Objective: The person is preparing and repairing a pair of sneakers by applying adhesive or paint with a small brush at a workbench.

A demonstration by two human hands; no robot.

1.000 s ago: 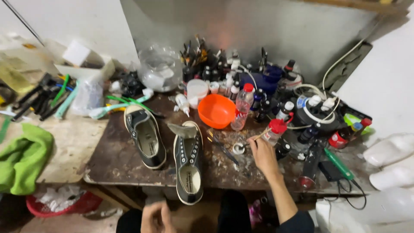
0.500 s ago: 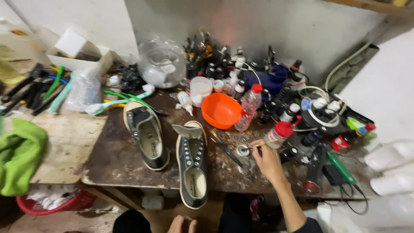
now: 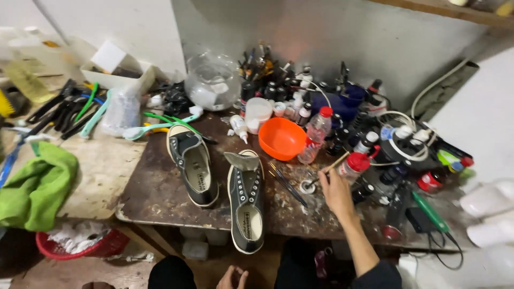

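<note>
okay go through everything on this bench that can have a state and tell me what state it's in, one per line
right hand: gripping a thin brush, tip at a small white dish
left hand: low, empty
orange bowl: upright, looks empty
clear bottle: upright, red cap on
two dark sneakers: unlaced, soles down

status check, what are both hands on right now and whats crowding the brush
Right hand grip shut on thin brush, tip at small white cap. Left hand low, empty, off table. Spare brushes and red-capped bottle close by.
</note>
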